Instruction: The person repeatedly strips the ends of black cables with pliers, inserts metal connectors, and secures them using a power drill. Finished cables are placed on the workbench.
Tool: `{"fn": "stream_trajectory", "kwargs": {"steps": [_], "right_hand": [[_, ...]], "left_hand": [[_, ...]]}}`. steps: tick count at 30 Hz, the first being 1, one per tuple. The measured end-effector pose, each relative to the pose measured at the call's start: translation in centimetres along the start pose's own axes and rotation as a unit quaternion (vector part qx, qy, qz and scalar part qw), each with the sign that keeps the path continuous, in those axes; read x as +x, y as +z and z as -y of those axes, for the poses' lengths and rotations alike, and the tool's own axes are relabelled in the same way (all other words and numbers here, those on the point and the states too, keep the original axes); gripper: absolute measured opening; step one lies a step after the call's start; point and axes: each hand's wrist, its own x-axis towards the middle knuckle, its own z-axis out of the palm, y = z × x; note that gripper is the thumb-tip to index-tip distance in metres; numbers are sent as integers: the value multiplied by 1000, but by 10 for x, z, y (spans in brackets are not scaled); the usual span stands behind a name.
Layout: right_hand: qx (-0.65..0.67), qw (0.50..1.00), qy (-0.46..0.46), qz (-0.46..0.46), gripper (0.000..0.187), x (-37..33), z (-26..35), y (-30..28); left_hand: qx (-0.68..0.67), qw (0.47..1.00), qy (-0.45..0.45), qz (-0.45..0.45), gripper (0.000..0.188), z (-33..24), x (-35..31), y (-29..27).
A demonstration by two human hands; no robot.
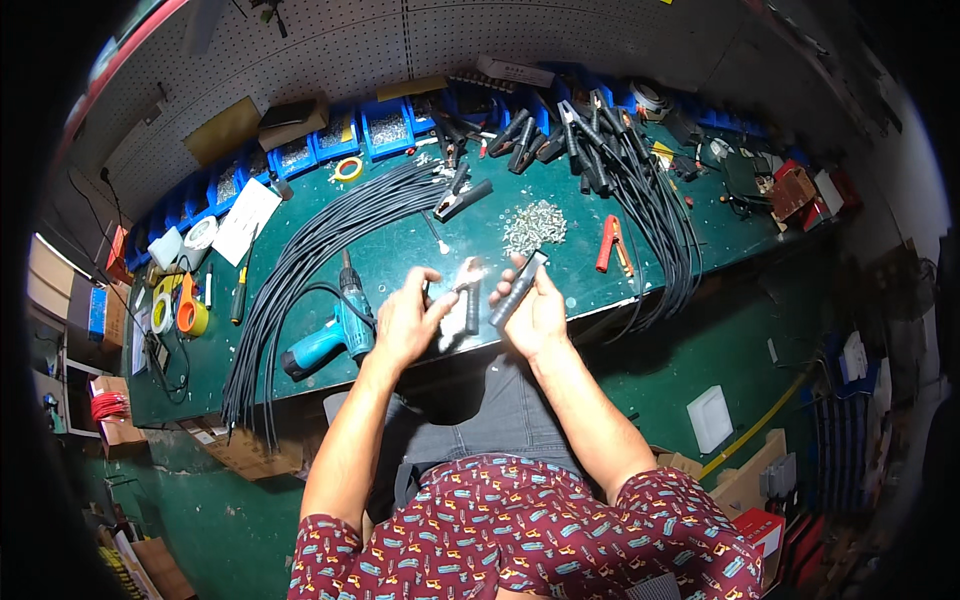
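My right hand [538, 318] is closed around a black ribbed clamp handle [516, 296], tilted up to the right. Beside it, my left hand [402, 318] has its thumb and forefinger apart, with blur at the fingertips. Between the hands is another black clamp handle [473, 312] with a bright, smeared end; whether it touches my left hand is unclear. A black cable loops from the left bundle [290, 262] over the teal power drill [345, 328] and passes behind my left wrist. Just beyond my hands lies a pile of small metal screws [534, 228].
Black-handled clamps [590, 140] and their cables [655, 230] crowd the right of the green bench [400, 255]. Red-handled pliers [607, 243] lie nearby. Blue bins [388, 132] line the back. Tape rolls [192, 318] and a screwdriver [240, 295] sit at left.
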Motion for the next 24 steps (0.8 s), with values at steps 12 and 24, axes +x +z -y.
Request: {"fn": "stream_trajectory", "kwargs": {"steps": [12,24], "right_hand": [[107,991,-43,61,46,9,0,33],[-94,986,-79,111,43,-20,-68,44]], "left_hand": [[-70,987,130,-58,12,10,-49,-3],[-85,993,54,-56,52,-11,-38,3]]}}
